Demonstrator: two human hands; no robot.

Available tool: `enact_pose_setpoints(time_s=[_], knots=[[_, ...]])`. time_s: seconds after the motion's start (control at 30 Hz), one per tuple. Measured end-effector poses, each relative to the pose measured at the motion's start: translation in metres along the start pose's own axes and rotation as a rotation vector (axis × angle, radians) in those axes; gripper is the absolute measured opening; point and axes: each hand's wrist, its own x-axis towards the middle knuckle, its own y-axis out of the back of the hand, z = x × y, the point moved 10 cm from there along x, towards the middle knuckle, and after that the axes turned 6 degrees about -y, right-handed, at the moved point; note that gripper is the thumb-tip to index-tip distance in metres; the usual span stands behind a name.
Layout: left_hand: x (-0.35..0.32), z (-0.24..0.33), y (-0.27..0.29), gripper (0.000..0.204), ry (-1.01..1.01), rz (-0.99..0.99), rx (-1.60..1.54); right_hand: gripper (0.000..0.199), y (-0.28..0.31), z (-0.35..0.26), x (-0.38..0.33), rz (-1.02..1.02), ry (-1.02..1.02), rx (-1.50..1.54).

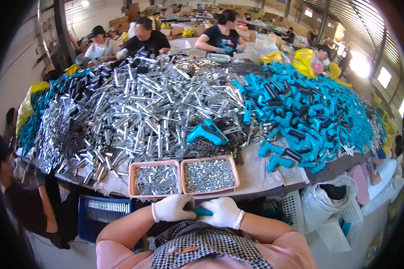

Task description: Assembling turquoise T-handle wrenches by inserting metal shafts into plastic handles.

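Note:
My left hand (172, 208) and my right hand (221, 212), both in white gloves, meet just in front of the table edge. Between them is a small teal plastic part (203, 211); the fingers of both hands are closed on it, and most of it is hidden. Right beyond my hands stand two pink trays side by side. The left tray (131, 180) holds slim metal pins, and the right tray (236, 177) holds tiny metal pieces. Farther back, a teal pistol-shaped handle with a black grip (207, 133) lies on the heap.
A big heap of silver metal rods (152, 103) covers the table's middle. Teal and black handles (305, 116) are piled on the right. Below the edge are a blue crate (86, 226) at left and white baskets (296, 210) at right. Several people work around the table.

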Motion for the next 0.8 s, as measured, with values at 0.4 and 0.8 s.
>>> enact_pose_setpoints(time_s=[0.4, 0.8], knots=[[-0.008, -0.016, 0.003, 0.053, -0.010, 0.272, -0.230, 0.057, 0.033, -0.008, -0.024, 0.254, 0.245, -0.079], [0.064, -0.002, 0.046, 0.031, -0.140, 0.330, 0.276, 0.052, 0.028, 0.078, -0.044, -0.008, -0.188, 0.203]])
